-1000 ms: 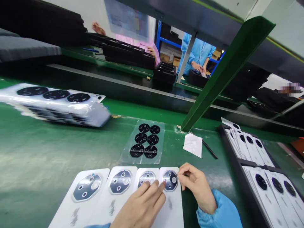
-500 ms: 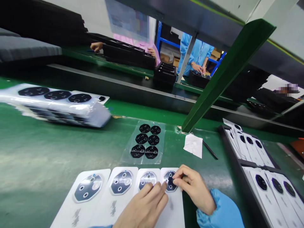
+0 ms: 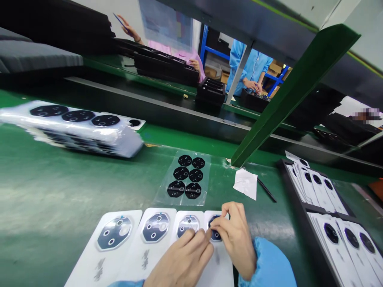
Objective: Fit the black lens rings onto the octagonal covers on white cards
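Note:
Four white panels, each bearing a dark octagonal patch with ringed holes, lie side by side at the near edge; the leftmost panel (image 3: 86,259) shows most fully. Over the rightmost panel (image 3: 223,263), my right hand (image 3: 236,239) pinches thumb and forefinger together at its patch (image 3: 216,234). My left hand (image 3: 182,259) lies across the two right panels with fingers bent and close together, the tips meeting those of my right hand. Whatever sits between the fingertips is too small or hidden to make out. Part of the third panel's patch (image 3: 188,225) is behind my left fingers.
Beyond the panels lies a clear sheet of black octagonal stickers (image 3: 181,173). White paper (image 3: 245,184) and a black pen (image 3: 267,190) are right of it. A black tray (image 3: 302,223) holds more panels; a film stack (image 3: 83,131) stands left. A green post (image 3: 287,103) rises behind. Co-workers sit opposite.
My right hand has shifted left over the rightmost patch, its fingertips now meeting my left ones. My left hand has barely moved. Across the bench, a co-worker's hand has risen holding a thin blue item.

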`<move>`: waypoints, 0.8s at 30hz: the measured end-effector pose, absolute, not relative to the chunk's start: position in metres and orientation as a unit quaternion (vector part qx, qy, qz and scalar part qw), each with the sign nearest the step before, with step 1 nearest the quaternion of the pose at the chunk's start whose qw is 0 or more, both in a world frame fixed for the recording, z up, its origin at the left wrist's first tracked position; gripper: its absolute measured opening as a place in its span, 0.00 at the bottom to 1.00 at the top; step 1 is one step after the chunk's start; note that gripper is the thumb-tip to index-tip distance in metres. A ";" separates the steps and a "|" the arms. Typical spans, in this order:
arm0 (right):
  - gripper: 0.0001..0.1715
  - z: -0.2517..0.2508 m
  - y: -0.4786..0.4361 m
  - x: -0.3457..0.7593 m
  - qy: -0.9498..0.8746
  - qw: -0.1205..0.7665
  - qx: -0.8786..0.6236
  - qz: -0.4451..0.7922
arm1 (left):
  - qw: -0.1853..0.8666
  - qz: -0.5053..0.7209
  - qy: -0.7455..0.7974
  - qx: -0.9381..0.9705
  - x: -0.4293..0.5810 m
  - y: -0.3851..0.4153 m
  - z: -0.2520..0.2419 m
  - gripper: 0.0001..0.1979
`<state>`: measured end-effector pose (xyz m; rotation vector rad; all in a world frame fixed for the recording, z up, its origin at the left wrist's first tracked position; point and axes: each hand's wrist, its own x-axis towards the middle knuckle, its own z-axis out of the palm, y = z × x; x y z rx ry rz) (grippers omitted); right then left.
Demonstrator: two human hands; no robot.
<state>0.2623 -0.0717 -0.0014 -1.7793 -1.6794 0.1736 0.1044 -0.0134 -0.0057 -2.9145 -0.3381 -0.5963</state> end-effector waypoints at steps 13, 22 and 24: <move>0.16 0.004 -0.067 0.263 -0.652 0.323 -0.684 0.044 | 0.092 -0.192 -0.111 -0.971 0.104 -0.016 -0.002 0.06; 0.15 0.006 -0.068 0.263 -0.649 0.310 -0.694 0.037 | 0.089 -0.185 -0.111 -0.972 0.104 -0.015 0.002 0.05; 0.15 0.006 -0.069 0.263 -0.646 0.311 -0.697 0.024 | 0.085 -0.176 -0.108 -0.975 0.104 -0.015 0.001 0.04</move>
